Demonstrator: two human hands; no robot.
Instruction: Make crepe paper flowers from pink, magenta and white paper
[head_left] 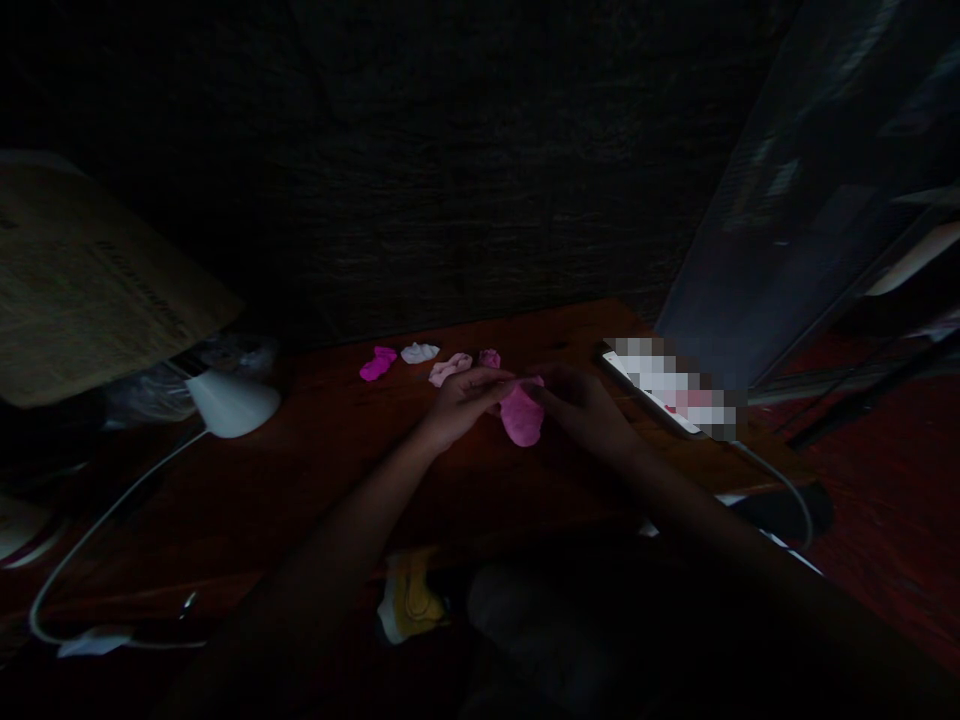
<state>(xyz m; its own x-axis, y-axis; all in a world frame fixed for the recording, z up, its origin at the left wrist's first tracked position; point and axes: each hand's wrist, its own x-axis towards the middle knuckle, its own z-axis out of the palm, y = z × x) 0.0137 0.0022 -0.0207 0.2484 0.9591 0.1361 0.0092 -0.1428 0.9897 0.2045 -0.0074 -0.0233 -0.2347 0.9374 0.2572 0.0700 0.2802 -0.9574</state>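
Left hand [459, 402] and right hand [576, 402] pinch the pink cloth [523, 416] near its top (a light, even grip seems best).

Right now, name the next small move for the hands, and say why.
Perhaps lay the pink piece on the table: the left hand and right hand both hold its upper part, and other small pieces lie there.

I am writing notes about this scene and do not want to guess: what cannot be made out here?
All in the head view:
Held pink piece: upper part, covered by the fingers.
Phone: much of its screen, hidden by pixelation.
Lampshade: left part, cut off by the picture's edge; most lettering, too dim.
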